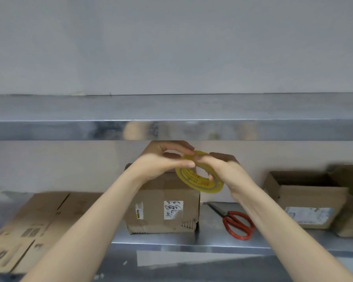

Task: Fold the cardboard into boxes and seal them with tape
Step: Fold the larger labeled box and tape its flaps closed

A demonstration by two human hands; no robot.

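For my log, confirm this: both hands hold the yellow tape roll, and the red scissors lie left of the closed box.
One error: the head view shows the red scissors lying right of the closed box, not left. The left hand and right hand do hold the yellow tape roll.

Overhead shelf (171,129) caps headroom above the central box (161,210). Flat cardboard (29,220) occupies the counter (208,231) left; scissors (238,222) lie in the gap before the open box (306,200) at right.
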